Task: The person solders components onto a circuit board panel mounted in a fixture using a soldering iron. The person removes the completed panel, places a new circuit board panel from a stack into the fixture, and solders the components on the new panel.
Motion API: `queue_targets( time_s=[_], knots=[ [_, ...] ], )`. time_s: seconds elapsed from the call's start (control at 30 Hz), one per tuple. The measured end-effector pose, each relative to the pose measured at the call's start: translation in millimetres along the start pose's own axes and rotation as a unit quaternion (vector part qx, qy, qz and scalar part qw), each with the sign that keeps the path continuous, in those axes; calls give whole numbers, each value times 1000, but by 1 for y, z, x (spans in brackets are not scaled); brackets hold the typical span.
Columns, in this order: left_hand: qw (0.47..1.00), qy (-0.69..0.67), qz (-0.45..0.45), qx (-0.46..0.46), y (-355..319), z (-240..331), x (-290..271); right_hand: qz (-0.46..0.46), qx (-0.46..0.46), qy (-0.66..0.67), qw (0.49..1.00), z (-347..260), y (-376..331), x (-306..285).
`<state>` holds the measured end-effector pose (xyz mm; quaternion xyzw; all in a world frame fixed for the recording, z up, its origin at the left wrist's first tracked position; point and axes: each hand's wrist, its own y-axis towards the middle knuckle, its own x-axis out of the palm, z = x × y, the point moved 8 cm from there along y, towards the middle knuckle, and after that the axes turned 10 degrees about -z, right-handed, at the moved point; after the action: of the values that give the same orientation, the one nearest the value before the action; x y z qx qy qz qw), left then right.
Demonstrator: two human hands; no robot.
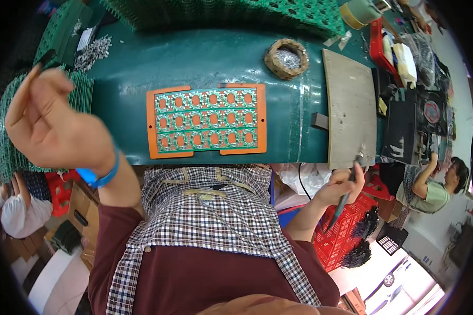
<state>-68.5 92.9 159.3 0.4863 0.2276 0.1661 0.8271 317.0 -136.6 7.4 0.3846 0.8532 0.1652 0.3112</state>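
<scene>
The left hand (pixel 63 121), blurred, is raised at the left edge of the table (pixel 126 63), over a stack of green sheets (pixel 81 100); it is held open with the fingers loosely bent, and whether the small dark thing (pixel 48 56) by its fingertips is touched cannot be told. A blue band (pixel 108 176) is worn on that wrist. By the right hand (pixel 347 190), a dark pen-shaped tool (pixel 343 202) is gripped between the fingers and thumb, its upper end placed at the near edge of a wooden board (pixel 350 105). In front of the checked apron (pixel 205 210), an orange frame (pixel 152 126) is laid flat on the table, and in it a green circuit panel (pixel 205 119) is seated, on which 18 oval openings are set out in 3 rows of 6. Well apart from both hands, beyond the frame's far right corner, a rough brown bowl (pixel 272 60) is placed, in which silvery material (pixel 288 56) is seen. A small grey block (pixel 319 121) is set against the wooden board's left side. Small grey pieces (pixel 93 55) are heaped at the far left.
</scene>
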Motion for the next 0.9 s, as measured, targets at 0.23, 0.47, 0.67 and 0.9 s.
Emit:
queue_targets(
  time_s=[0.23,0.47,0.67,0.9],
  knots=[
    [889,-36,-454,-50,-127,26,160,-169,-10,106,980,-23,32,90],
    [861,-51,-488,-136,-170,12,171,-284,13,78,955,-25,38,126],
    [840,-54,-520,-146,-177,10,178,-311,-21,51,949,-27,43,145],
    [834,-63,-527,-150,-181,12,179,-330,-54,51,941,-35,47,151]
  ],
)
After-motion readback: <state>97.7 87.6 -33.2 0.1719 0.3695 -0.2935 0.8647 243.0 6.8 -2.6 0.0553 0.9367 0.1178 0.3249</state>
